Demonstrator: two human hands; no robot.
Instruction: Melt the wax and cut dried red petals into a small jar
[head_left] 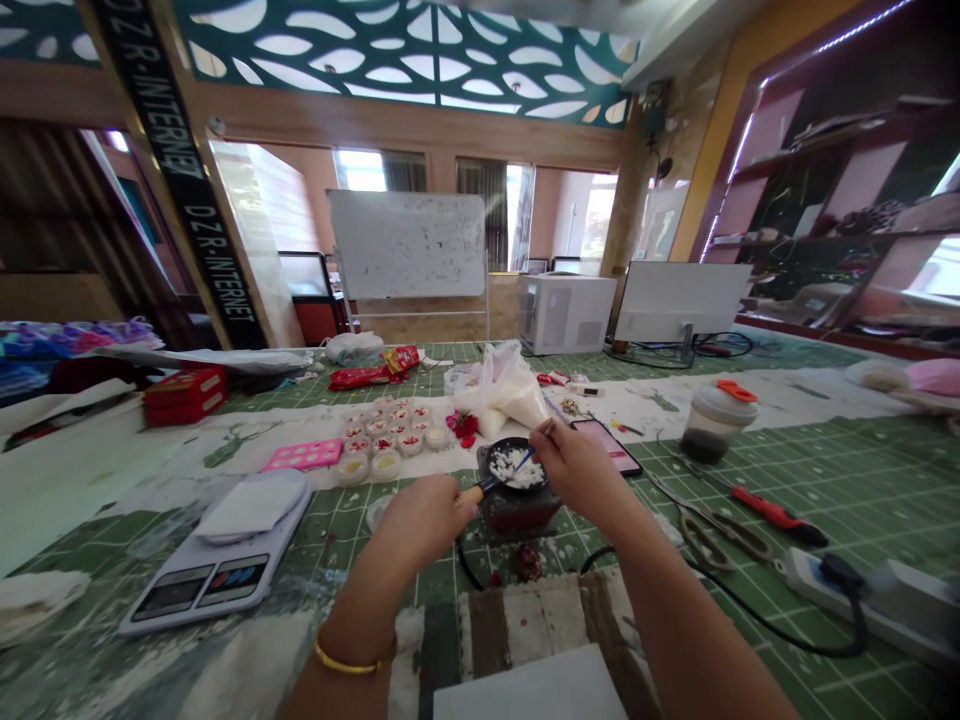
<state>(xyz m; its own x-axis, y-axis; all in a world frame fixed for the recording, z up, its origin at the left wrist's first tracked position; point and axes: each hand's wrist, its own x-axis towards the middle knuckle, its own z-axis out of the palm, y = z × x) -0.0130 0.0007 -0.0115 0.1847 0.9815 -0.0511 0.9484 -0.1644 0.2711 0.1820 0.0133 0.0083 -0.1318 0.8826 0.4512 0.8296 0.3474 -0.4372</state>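
Observation:
My left hand (426,515) is closed round the wooden handle (471,495) of a small black frying pan (493,482). The pan rests on a small dark hot plate (517,512). White crumbly pieces (510,468) lie in the pan. From the right, my right hand (566,462) pinches a thin blue stirring stick (525,458), its tip down among the white pieces. The top of the stick is hidden by my fingers. A clear plastic bag of white material (514,390) stands just behind the pan.
Left of the pan are several small cups (384,443), a pink mould (304,455) and a kitchen scale (225,550). To the right lie a phone (609,447), scissors (712,535), a red-handled screwdriver (776,512), a lidded shaker cup (718,420) and a power strip (825,585) with a cable.

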